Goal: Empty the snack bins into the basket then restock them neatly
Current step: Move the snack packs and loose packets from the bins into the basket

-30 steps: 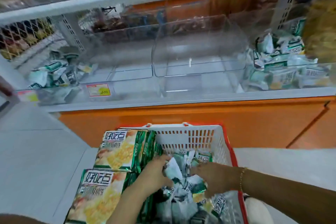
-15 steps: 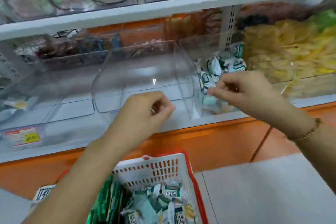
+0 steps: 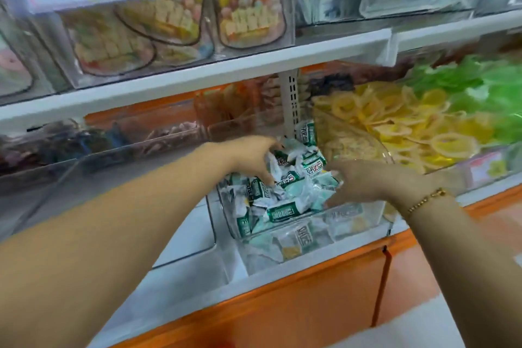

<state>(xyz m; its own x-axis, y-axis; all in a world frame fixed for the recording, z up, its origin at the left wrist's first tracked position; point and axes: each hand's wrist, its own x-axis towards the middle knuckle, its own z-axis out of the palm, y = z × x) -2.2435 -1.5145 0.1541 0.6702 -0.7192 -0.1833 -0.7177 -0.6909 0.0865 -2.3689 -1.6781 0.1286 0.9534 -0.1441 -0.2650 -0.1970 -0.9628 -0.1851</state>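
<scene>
A clear snack bin (image 3: 364,219) on the lower shelf holds a heap of green-and-white snack packets (image 3: 285,207). Both my hands are inside it. My left hand (image 3: 252,157) reaches in from the left, its fingers curled down around packets near the top of the heap. My right hand (image 3: 360,183), with a gold bracelet on the wrist, comes in from the right, its fingers curled into the packets on that side. More packets lie behind the bin's front wall. The basket is out of view.
Left of the full bin stands an empty clear bin (image 3: 183,237). On the right are bins of yellow ring snacks (image 3: 395,127) and green snacks (image 3: 480,87). The upper shelf (image 3: 197,73) carries candy bins just above my hands. An orange cabinet front (image 3: 310,305) runs below.
My hands left the basket, rose to the shelf and moved right, from in front of the empty bin into the bin of packets. The view swung up and right, losing the basket.
</scene>
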